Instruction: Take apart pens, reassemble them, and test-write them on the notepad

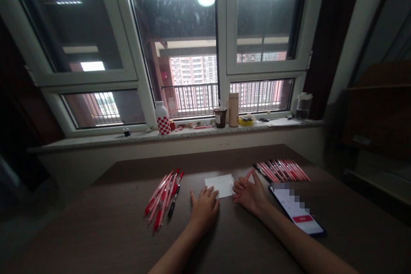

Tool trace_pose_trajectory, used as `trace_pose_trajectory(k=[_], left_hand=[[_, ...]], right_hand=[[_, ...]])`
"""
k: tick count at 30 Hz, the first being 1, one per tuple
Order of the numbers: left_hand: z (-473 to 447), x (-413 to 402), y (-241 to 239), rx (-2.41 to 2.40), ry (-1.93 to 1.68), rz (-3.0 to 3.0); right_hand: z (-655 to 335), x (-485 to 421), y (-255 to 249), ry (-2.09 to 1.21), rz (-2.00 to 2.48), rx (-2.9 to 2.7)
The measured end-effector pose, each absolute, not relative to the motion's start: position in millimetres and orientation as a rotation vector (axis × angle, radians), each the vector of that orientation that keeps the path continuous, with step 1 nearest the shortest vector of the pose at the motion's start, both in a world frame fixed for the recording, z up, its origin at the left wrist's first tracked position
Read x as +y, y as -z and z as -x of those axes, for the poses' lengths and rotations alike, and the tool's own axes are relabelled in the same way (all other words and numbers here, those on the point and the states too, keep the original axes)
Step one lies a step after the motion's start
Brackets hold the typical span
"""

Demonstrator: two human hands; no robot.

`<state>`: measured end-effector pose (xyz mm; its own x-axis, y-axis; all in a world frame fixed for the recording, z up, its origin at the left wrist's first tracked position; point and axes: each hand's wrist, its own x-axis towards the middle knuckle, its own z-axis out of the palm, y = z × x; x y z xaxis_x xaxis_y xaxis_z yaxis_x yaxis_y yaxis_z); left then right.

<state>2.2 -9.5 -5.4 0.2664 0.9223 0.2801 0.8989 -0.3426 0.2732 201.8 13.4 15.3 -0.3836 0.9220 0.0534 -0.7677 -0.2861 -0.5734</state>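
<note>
My left hand (204,207) lies flat on the dark table (96,231), fingers stretched onto the lower left corner of a small white paper (221,184). My right hand (251,195) rests at the paper's right edge with its fingers closed round a red pen (247,177) whose tip points up and away. A loose pile of several red pens (163,197) lies left of my left hand. A tidy row of several red pens (282,171) lies beyond my right hand.
A phone (297,212) with a lit screen lies by my right forearm. On the windowsill (96,139) stand a red-checked bottle (162,118), a dark cup (220,117), a tan flask (233,109) and a clear jar (303,105). A wooden cabinet (379,107) is at right.
</note>
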Motion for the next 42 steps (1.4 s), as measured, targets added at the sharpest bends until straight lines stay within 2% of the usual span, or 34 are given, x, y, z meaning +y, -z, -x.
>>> trace_pose_trajectory(k=[18, 32, 37, 42], left_hand=[[-2.6, -10.6, -1.3, 1.795, -0.801, -2.404], [-2.4, -9.9, -2.1, 1.755, -0.827, -2.391], [-3.4, -10.9, -3.2, 1.769, -0.833, -2.39], [-3.7, -10.4, -2.8, 1.772, -0.83, -2.396]], right_hand=[[-197.5, 18.8, -10.6, -1.611, 0.661, -0.875], [-196.7, 19.3, -9.7, -1.7, 0.604, -0.768], [-201.8, 13.0, -20.1, -1.893, 0.332, -0.704], [-208.8, 11.6, -21.0, -1.933, 0.185, -0.621]])
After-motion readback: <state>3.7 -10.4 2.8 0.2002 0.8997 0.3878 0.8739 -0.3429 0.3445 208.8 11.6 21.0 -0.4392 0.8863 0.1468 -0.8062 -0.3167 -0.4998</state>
